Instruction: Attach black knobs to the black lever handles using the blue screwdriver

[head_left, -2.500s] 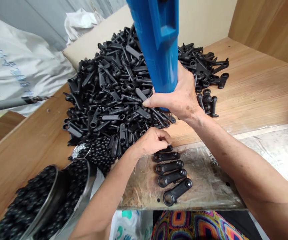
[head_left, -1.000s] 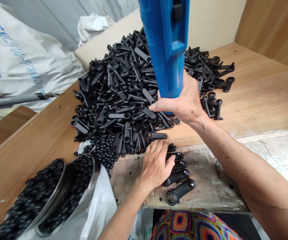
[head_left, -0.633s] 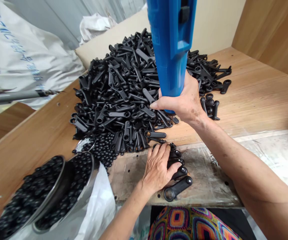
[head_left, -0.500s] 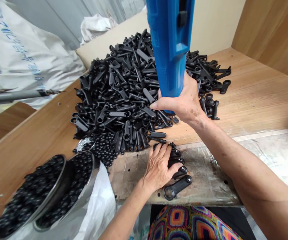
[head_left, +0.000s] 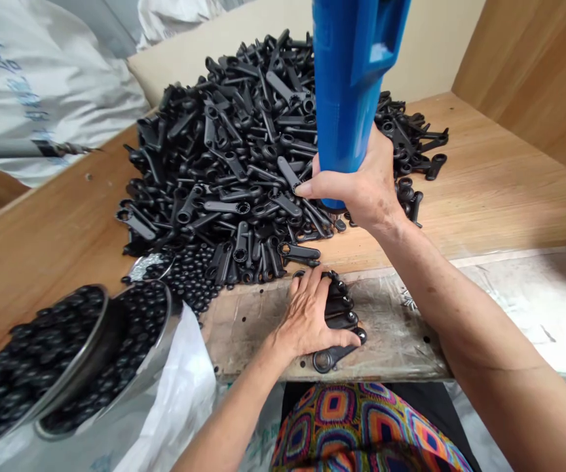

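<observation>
My right hand (head_left: 369,187) is wrapped round the lower part of a blue tubular hand tool (head_left: 346,98), held upright above the bench near the pile. Small metal bits show under the tool's dark lower rim. My left hand (head_left: 307,314) lies with fingers stretched and thumb apart over a short row of black plastic crank handles. Its thumb touches the far end of the nearest crank handle (head_left: 335,357), which has a ring at one end and a light spot at the other. The hand partly covers the rest of the row.
A large heap of black crank handles (head_left: 228,157) fills the bench's back. Black balls (head_left: 192,275) lie left, beside two metal bowls (head_left: 103,321) full of them. Screws (head_left: 409,299) lie by my right forearm. A grey rod tool (head_left: 12,148) juts in from the left.
The view has shifted slightly. My left thumb has moved toward me onto the nearest crank handle, spreading away from the fingers. My right hand still grips the blue tool.
</observation>
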Demonstrator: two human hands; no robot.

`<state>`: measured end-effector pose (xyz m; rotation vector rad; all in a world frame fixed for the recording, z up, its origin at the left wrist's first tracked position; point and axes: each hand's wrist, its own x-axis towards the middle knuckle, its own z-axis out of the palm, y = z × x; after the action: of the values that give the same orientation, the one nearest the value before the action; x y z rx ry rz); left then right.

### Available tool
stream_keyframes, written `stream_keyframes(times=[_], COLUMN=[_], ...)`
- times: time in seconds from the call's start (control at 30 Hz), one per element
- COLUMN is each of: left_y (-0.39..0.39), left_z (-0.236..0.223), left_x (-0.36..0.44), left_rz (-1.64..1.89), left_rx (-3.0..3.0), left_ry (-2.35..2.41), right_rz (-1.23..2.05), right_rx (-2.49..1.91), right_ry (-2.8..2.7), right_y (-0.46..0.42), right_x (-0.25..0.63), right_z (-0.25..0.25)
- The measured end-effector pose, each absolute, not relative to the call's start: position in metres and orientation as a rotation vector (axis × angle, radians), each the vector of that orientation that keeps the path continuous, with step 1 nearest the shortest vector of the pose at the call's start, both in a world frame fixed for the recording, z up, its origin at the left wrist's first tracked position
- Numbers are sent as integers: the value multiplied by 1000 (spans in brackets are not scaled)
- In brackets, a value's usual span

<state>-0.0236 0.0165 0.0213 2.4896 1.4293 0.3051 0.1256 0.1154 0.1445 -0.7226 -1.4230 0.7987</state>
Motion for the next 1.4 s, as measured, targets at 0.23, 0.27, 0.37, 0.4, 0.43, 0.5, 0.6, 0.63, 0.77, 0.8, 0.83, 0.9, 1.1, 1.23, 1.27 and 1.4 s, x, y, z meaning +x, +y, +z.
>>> stream_keyframes(times=[0.23,0.27,0.37,0.4,0.43,0.5,0.6,0.63,0.77,0.8,0.83,0.9,1.1,1.23,1.27,1.4], left_y=[5,4,2,2,2,1,1,1,0,0,0,1,1,0,0,0], left_z=[18,17,13,12,10,8,6,7,8,8,9,9,7,4,4,3], left_x=[-21,-21,-22,-23,-23,-25,-26,-27,-27,-26,-26,-26,-25,-25,-25,-26], left_rz=[152,145,163,180,199,228,255,261,265,261,258,254,265,294,299,301], left_rx=[2531,2538,2564,2573,2579,2581,2566,2560,2544,2539,2532,2518,2481,2477,2478,2473], left_ry=[1422,1429,1434,1425,1413,1395,1393,1393,1391,1392,1395,1403,1398,1406,1405,1403], right_rz=[806,803,823,836,848,871,924,946,1004,1020,1036,1078,1199,1207,1203,1217], right_rx=[-719,-736,-780,-795,-813,-850,-863,-837,-694,-680,-676,-670,-627,-638,-641,-661], right_ry=[-1398,-1385,-1367,-1365,-1367,-1361,-1290,-1257,-1177,-1168,-1162,-1155,-1181,-1190,-1191,-1200], right_y=[114,113,108,106,103,97,85,81,68,66,65,63,61,62,63,64], right_x=[122,122,124,126,128,133,140,142,144,144,143,142,137,136,136,137], right_z=[141,140,135,133,131,125,113,109,98,97,96,96,91,87,87,85])
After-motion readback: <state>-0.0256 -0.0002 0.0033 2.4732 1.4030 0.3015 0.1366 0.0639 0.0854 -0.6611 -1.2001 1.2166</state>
